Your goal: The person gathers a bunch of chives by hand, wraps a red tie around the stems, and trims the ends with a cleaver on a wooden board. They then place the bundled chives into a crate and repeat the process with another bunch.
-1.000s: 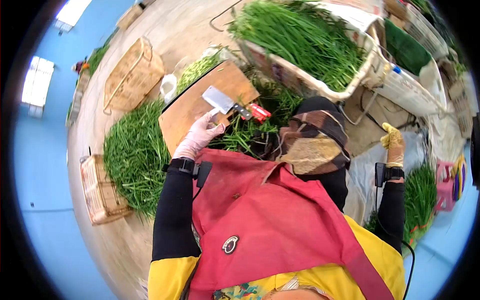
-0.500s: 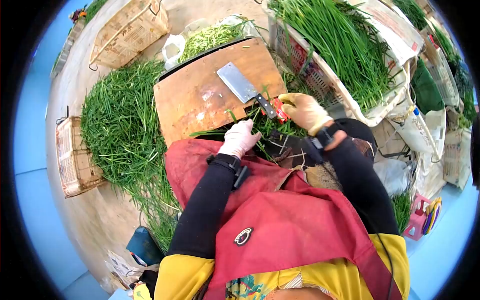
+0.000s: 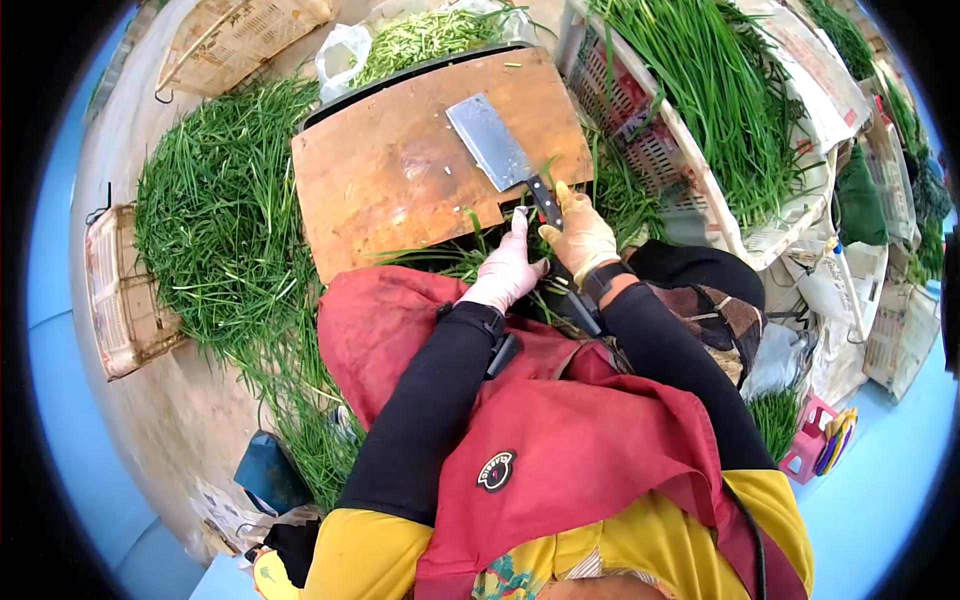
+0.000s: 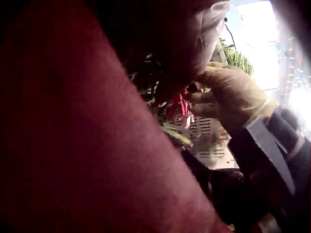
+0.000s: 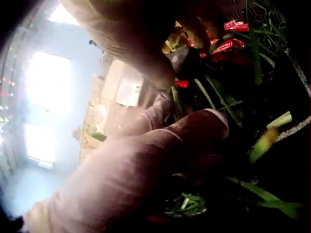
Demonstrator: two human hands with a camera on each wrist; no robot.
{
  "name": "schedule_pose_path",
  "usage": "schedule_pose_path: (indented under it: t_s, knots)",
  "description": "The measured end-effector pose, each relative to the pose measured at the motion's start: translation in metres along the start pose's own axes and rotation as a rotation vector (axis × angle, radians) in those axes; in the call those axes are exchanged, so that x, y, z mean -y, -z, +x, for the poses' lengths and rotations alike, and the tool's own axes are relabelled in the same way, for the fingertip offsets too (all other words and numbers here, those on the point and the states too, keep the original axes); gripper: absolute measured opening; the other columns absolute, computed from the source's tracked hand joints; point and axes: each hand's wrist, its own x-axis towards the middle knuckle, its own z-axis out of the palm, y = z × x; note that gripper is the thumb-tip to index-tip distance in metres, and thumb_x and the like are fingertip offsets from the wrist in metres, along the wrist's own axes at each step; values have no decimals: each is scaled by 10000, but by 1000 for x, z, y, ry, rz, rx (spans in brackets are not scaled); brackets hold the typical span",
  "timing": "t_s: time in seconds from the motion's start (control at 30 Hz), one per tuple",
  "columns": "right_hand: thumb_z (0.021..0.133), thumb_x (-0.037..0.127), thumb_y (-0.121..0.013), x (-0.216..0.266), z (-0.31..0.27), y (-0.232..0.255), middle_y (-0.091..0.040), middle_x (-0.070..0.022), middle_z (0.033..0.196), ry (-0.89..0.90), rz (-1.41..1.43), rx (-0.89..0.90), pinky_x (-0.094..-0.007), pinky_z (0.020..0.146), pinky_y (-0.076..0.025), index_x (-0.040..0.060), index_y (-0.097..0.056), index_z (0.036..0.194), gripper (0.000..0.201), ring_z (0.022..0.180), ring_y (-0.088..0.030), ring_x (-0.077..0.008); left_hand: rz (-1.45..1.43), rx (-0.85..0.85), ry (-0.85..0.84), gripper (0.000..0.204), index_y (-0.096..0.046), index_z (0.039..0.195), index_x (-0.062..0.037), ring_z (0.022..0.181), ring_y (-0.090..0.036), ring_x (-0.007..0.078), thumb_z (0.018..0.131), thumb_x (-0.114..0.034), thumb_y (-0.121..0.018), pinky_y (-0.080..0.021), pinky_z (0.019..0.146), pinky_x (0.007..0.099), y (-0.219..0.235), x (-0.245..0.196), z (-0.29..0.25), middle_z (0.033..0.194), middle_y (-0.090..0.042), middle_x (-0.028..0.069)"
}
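Two gloved hands come close together at the near edge of a wooden worktop (image 3: 370, 170), where a cleaver (image 3: 490, 140) lies flat, its black handle (image 3: 543, 200) reaching past the edge. The left hand (image 3: 505, 270) has a loose, spread grip, thumb apart from a straight forefinger, nothing seen between them. The right hand (image 3: 583, 240) is at the handle, near red strips (image 5: 228, 46); shadow hides its fingertips, so whether its grip has hold of anything cannot be told. Chopped stems (image 3: 430, 45) sit behind the worktop; long green leaves (image 3: 220, 200) are heaped to the left.
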Motion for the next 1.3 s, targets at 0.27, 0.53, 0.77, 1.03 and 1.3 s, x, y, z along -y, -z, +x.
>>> schedule_pose_path:
  t_s: [0.27, 0.53, 0.77, 1.03, 1.3]
  knots:
    - [831, 134, -676, 8, 50, 51, -655, -219, 1121, -18, 239, -43, -364, 928, -504, -1, -555, 1306, 509, 1025, -656, -317, 402, 567, -154, 815, -210, 1529, -141, 1197, -553, 359, 852, -302, -635, -454, 974, 404, -36, 33, 7, 1320, -558, 216]
    - [847, 56, -633, -49, 78, 46, -696, -81, 988, -8, 517, -117, -270, 825, -500, -10, -629, 1192, 351, 874, -637, -156, 488, 677, -177, 751, -269, 1510, -117, 1175, -561, 377, 876, -372, -580, -452, 981, 418, -46, 54, 5, 1318, -562, 209]
    - [936, 216, -587, -54, 20, 1, -706, -164, 976, -75, 572, 147, -357, 829, -510, 11, -686, 1016, 241, 885, -667, -288, 478, 630, -241, 721, -335, 1488, -143, 1214, -537, 364, 882, -433, -598, -434, 1012, 399, -57, 75, 12, 1366, -538, 163]
    - [931, 178, -582, -14, 5, -19, -665, -83, 693, -481, 832, 449, -315, 511, -485, 36, -617, 1146, 260, 528, -612, -174, 318, 509, -139, 764, -325, 1503, -156, 1260, -518, 328, 854, -428, -624, -416, 1041, 376, -32, 49, -5, 1387, -524, 162]
    - [922, 173, -572, -13, -16, 39, -630, 4, 670, -261, 876, 425, -208, 451, -348, 60, -696, 803, 206, 481, -472, -53, 246, 82, -438, 511, -550, 1334, -93, 1086, -606, 335, 927, -401, -569, -463, 952, 369, 40, 9, -34, 1208, -621, 189]
